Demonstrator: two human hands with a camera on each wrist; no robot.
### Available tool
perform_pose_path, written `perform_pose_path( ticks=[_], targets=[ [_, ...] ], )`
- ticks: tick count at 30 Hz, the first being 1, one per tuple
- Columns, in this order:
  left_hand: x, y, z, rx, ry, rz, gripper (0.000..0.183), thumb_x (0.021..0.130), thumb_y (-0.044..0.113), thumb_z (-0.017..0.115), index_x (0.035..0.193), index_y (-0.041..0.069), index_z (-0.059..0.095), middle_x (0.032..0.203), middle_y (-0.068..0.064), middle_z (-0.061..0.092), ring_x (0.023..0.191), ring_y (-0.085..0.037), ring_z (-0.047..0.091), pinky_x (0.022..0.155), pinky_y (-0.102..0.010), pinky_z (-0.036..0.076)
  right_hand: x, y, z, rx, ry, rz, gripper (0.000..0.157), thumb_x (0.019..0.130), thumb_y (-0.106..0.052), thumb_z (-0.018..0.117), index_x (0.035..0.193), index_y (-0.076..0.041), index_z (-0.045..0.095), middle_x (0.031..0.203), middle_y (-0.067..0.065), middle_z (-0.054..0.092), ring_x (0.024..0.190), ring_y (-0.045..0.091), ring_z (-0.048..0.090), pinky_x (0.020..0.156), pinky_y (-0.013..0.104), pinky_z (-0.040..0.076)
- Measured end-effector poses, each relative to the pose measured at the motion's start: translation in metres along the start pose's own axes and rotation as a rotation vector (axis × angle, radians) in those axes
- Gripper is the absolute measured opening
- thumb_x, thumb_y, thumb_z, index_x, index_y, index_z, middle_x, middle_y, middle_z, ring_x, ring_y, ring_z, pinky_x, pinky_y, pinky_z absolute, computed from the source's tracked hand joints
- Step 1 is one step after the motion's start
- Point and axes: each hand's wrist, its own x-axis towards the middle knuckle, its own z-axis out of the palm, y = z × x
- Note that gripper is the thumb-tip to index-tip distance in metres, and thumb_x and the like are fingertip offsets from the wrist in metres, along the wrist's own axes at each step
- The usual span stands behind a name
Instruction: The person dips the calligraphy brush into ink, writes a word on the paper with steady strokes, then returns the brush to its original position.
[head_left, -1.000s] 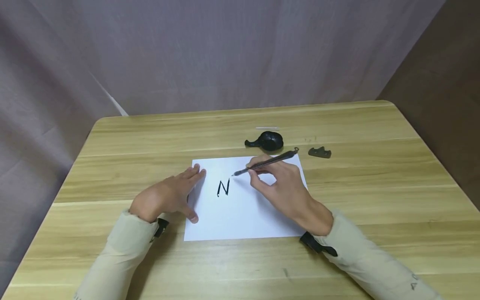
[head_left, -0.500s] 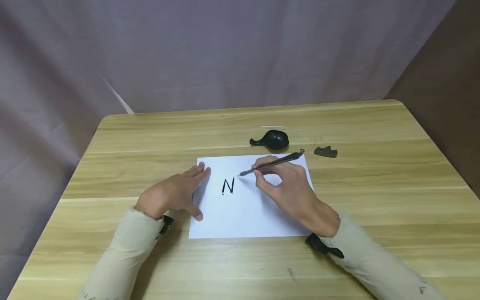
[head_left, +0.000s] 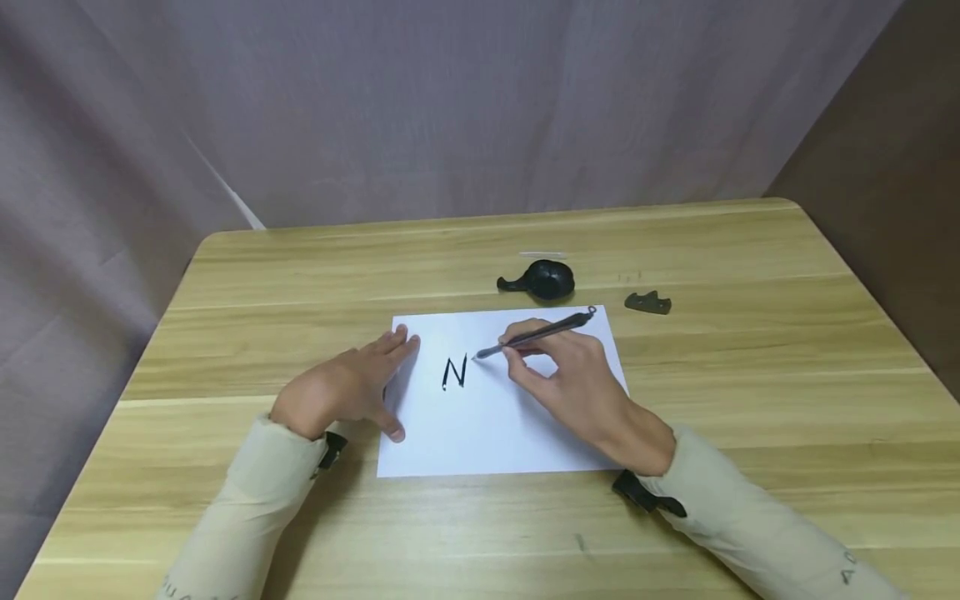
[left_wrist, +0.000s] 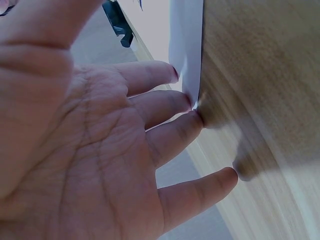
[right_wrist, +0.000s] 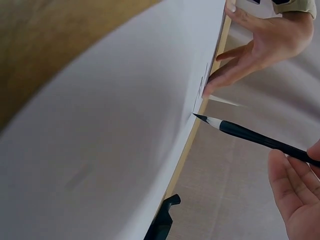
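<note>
My right hand point(head_left: 573, 383) pinches a dark calligraphy brush point(head_left: 543, 332) between thumb and fingers, the shaft slanting up to a small loop at its end. In the right wrist view, the brush point(right_wrist: 255, 136) has a black-inked tip above pale bristles, and the tip is right at the paper's surface. A white sheet of paper point(head_left: 450, 446) bears a black letter N point(head_left: 454, 372), just left of the brush tip. On the paper's left edge rests my left hand point(head_left: 348, 387), fingers spread. The left wrist view shows the palm of this left hand point(left_wrist: 100, 150) with extended fingers at the edge.
Beyond the paper lies a black, gourd-shaped dish point(head_left: 550, 279), with a thin pale stick point(head_left: 542, 253) behind it. A dark, jagged-topped piece point(head_left: 648, 302) sits to the right. The wooden table point(head_left: 262, 283) ends at a grey curtain point(head_left: 480, 108).
My right hand has lowered the brush slightly, so its tip sits closer beside the top of the N. The left hand stays in place on the paper. The head view has shifted a little.
</note>
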Motion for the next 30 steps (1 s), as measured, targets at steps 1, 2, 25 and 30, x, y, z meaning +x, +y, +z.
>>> perform_pose_path(
  ticks=[1,2,25,30],
  targets=[
    [0.000,0.000,0.000,0.001,0.001,0.000,0.130,0.073,0.030,0.097,0.170,0.006,0.014,0.177,-0.017,0.004,0.163,-0.036,0.005,0.129,-0.062,0.015,0.000,0.000,0.000,0.000,-0.003,0.002,0.014,0.091,0.001,0.075,0.104,-0.004,0.076,0.104,0.006,0.080,0.088,0.018,0.079,0.081,0.031,0.064],
    [0.000,0.000,0.000,0.001,0.002,0.001,0.130,0.073,0.030,0.097,0.170,0.006,0.014,0.177,-0.017,0.004,0.163,-0.036,0.005,0.129,-0.062,0.015,0.000,0.000,0.000,0.001,-0.006,0.003,0.014,0.092,0.001,0.075,0.104,-0.005,0.076,0.104,0.006,0.080,0.088,0.018,0.079,0.082,0.031,0.064],
    [0.000,0.001,-0.002,0.007,-0.009,-0.013,0.130,0.074,0.031,0.097,0.170,0.007,0.012,0.177,-0.016,0.002,0.163,-0.036,0.004,0.129,-0.061,0.014,-0.010,-0.004,-0.004,-0.015,-0.035,-0.014,0.013,0.088,-0.001,0.075,0.100,-0.007,0.074,0.100,0.003,0.080,0.084,0.016,0.079,0.080,0.033,0.065],
    [0.000,0.001,-0.001,0.009,-0.004,-0.011,0.130,0.074,0.030,0.097,0.170,0.007,0.013,0.177,-0.016,0.003,0.163,-0.036,0.005,0.129,-0.061,0.015,-0.011,-0.004,-0.005,-0.021,-0.026,-0.021,0.013,0.088,-0.001,0.075,0.100,-0.006,0.074,0.099,0.003,0.080,0.084,0.016,0.079,0.079,0.033,0.065]
  ],
)
